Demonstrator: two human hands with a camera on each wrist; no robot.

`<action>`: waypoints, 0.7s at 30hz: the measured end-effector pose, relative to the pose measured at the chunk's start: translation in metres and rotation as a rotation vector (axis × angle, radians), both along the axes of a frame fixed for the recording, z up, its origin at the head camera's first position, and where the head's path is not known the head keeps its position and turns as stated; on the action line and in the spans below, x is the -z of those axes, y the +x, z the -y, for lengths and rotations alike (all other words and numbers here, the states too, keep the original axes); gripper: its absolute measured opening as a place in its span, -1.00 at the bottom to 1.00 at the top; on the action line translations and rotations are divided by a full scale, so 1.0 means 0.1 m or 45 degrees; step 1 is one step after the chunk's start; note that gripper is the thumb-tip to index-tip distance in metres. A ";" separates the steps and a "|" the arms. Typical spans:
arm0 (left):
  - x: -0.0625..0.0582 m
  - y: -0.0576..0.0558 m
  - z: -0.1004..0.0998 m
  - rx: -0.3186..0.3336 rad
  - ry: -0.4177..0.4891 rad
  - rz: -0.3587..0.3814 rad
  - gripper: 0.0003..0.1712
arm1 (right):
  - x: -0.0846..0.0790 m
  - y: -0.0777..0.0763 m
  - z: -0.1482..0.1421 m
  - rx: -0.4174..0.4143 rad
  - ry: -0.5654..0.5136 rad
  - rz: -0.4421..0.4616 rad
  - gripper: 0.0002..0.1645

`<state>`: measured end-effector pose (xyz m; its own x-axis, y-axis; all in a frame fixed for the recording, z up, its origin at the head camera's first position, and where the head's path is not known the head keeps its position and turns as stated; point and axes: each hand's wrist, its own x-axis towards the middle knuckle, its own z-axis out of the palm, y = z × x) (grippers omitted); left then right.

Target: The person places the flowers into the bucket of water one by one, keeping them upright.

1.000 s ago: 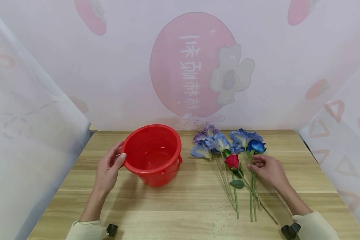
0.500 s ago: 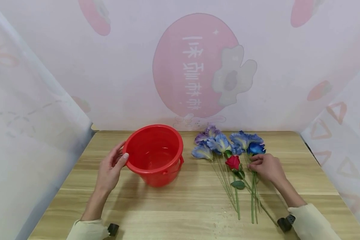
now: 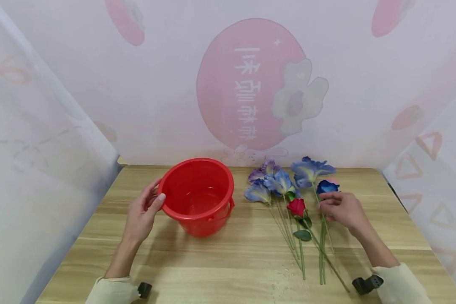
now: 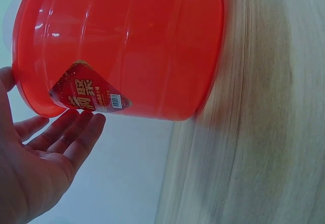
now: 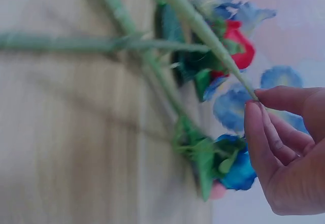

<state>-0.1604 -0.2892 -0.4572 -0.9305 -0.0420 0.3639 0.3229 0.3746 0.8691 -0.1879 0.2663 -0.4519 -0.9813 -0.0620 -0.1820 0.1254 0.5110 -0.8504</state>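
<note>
In the head view my left hand (image 3: 140, 217) holds the left rim of a red plastic bucket (image 3: 201, 227), thumb at the rim. Its other fingers lie against the outer wall, near a diamond-shaped label (image 4: 89, 89). Over on the right, my right hand (image 3: 343, 213) pinches the thin stem (image 5: 223, 54) of a blue iris (image 3: 308, 169) between thumb and fingertips. That stem is raised above the table in the right wrist view. A blue rose (image 3: 327, 186) lies just behind the hand. To the left is a red rose (image 3: 297, 207) with green leaves.
More irises, blue (image 3: 257, 193) and purple (image 3: 267, 167), lie between bucket and right hand, stems toward me. A bit of pink flower (image 5: 218, 190) peeks out by the blue rose. Small droplets (image 3: 285, 274) dot the wooden table (image 3: 213, 278). Printed white cloth (image 3: 156, 105) closes off the back.
My right hand has lifted the blue iris slightly, its flower parting from the blue rose. The left hand stays at the bucket rim; the whole head view has shifted a little.
</note>
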 end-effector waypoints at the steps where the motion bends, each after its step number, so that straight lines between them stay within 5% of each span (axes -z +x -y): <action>1: 0.00 0.00 0.00 -0.003 -0.006 0.002 -0.39 | -0.02 0.00 0.01 -0.001 -0.025 -0.005 -0.41; 10: -0.01 0.01 0.01 0.014 0.012 0.020 -0.39 | -0.29 0.06 0.14 0.024 -0.173 -0.111 -0.41; 21: -0.01 0.01 0.04 0.096 0.193 0.027 -0.43 | -0.56 0.09 0.40 0.069 -0.230 -0.295 -0.47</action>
<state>-0.1590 -0.2930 -0.4563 -0.9405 -0.0247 0.3390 0.3263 0.2138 0.9208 -0.1787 0.2266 -0.3956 -0.9982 -0.0196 0.0562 -0.0595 0.3469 -0.9360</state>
